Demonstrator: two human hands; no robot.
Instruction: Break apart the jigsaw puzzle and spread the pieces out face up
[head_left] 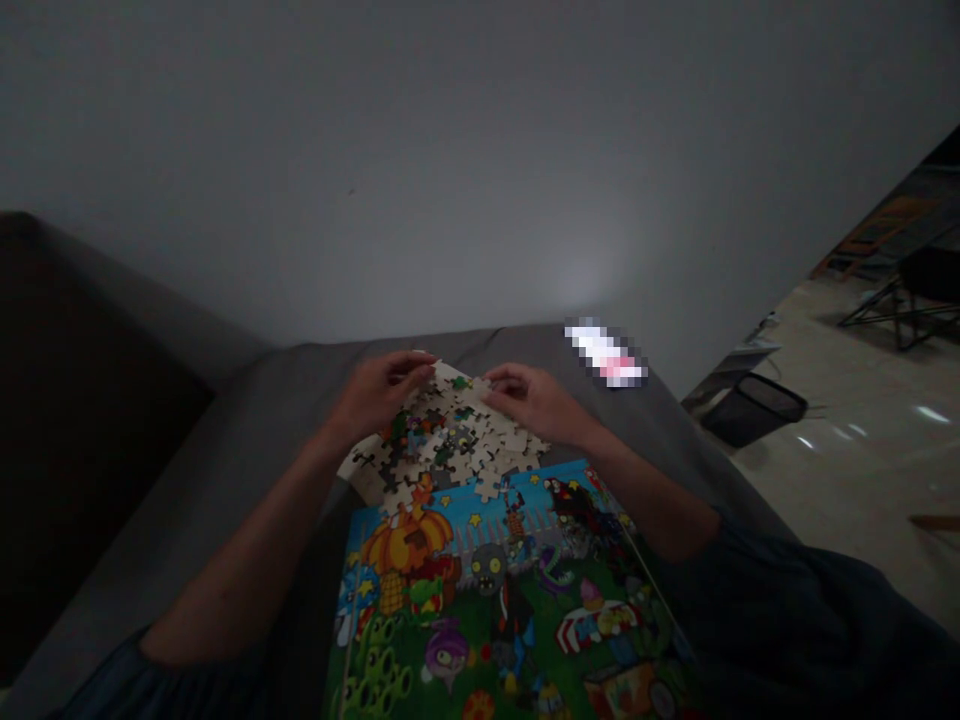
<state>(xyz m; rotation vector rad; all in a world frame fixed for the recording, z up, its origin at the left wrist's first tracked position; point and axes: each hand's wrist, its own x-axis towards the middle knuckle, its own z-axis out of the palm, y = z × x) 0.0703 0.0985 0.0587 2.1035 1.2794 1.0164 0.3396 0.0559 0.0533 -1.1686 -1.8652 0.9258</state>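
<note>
the left hand (pixel 379 393) curves at the far edge of a heap of jigsaw pieces (pixel 454 440), its grip unclear, perhaps closed on a piece; the right hand (pixel 536 403) rests open on the heap, which lies beside a colourful puzzle box lid (pixel 487 600) on a grey sofa (pixel 300 400).

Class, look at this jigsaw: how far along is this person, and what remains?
Done: nothing clearly; the pieces lie in a loose heap above the puzzle picture, with no finished section visible. In hand: the left hand and right hand are at the heap's far edge. Left: almost every piece still needs fitting.
</note>
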